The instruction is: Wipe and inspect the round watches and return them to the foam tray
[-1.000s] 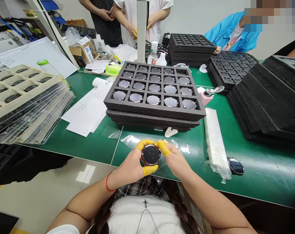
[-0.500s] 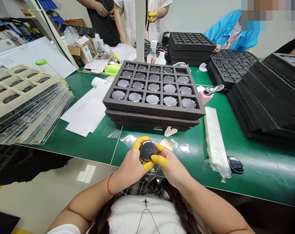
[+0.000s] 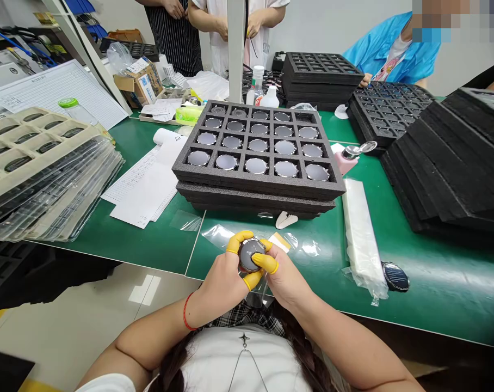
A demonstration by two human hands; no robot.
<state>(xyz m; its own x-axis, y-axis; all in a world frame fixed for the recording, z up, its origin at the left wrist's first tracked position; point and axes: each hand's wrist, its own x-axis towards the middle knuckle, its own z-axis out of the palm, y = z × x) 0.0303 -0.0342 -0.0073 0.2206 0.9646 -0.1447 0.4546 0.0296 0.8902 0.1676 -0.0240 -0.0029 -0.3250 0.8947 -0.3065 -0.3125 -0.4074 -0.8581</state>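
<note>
Between both hands I hold a round watch case (image 3: 249,251), its dark glass face turned up toward me, over the table's near edge. My left hand (image 3: 226,275) is closed on its left side, with yellow finger cots on thumb and forefinger. My right hand (image 3: 283,272), also in yellow cots, grips the right side, one covered fingertip lying on the glass. Clear plastic film (image 3: 216,235) lies just behind the hands. Beyond it stands a stack of black foam trays (image 3: 259,188), the top one filled with similar round watch cases (image 3: 256,166) in square compartments.
Pale trays of round parts (image 3: 38,141) are piled at left, beside paper sheets (image 3: 143,188). A white wrapped strip (image 3: 361,234) and another watch case (image 3: 395,276) lie at right. More black foam trays (image 3: 451,163) and a pink pump bottle (image 3: 347,158) stand behind. Co-workers are across the table.
The watch case and both hands have shifted slightly right, and its glass now looks lighter grey. Across the table, a co-worker's hands have come down and together.
</note>
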